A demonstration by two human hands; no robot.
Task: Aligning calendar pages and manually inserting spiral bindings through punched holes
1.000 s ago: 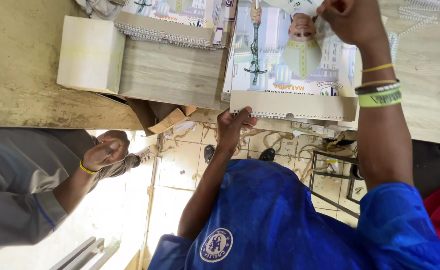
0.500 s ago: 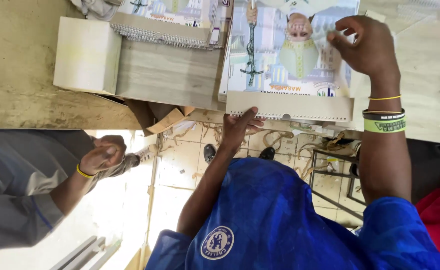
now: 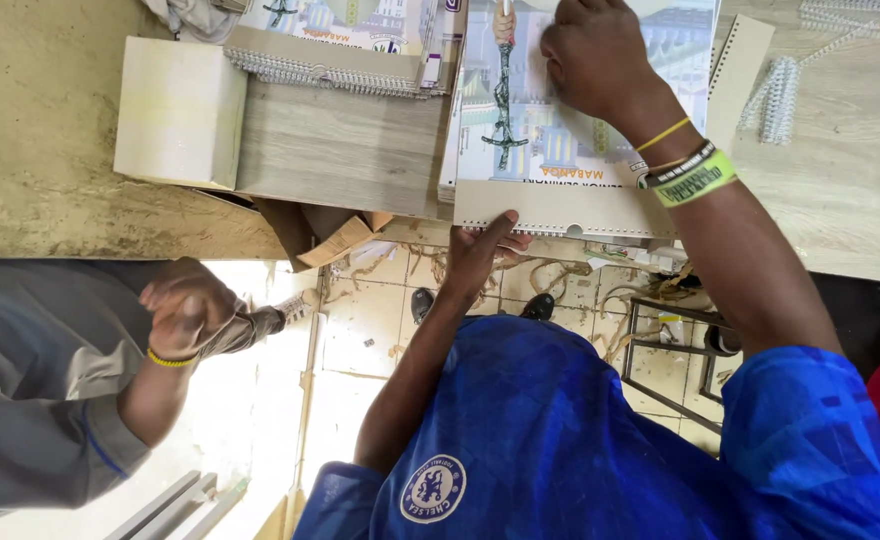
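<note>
Worktop boards (image 3: 340, 165) of pale grey wood grain ran across the upper part of the view, and to the left they gave way to a rough, stained, sandy-coloured slab (image 3: 40, 150). On the boards lay a printed calendar (image 3: 560, 150), its punched pale edge hanging just past the table's near rim. The left hand (image 3: 485, 250) was closed on that near edge, thumb on top and fingers underneath. The right hand (image 3: 595, 60), with a yellow band and a green band on its wrist, lay knuckles-up on the calendar's picture page with fingers curled; whether it pinched the sheet could not be told.

Just left of the calendar sat a stack of wire-bound calendars (image 3: 340, 55), and beyond that a plain white block (image 3: 175, 110). A punched grey card (image 3: 740, 60) showed at the calendar's right side, with loose wire binding coils (image 3: 780, 95) near it on the wood.

Below the table edge the floor (image 3: 370, 320) was pale tile, littered with scraps and curled offcuts. A piece of brown cardboard (image 3: 335, 240) stuck out under the tabletop, and a dark metal frame (image 3: 660, 350) stood to the right. At the left, another person in a grey sleeve held a closed hand (image 3: 185, 310), well apart from the calendar.
</note>
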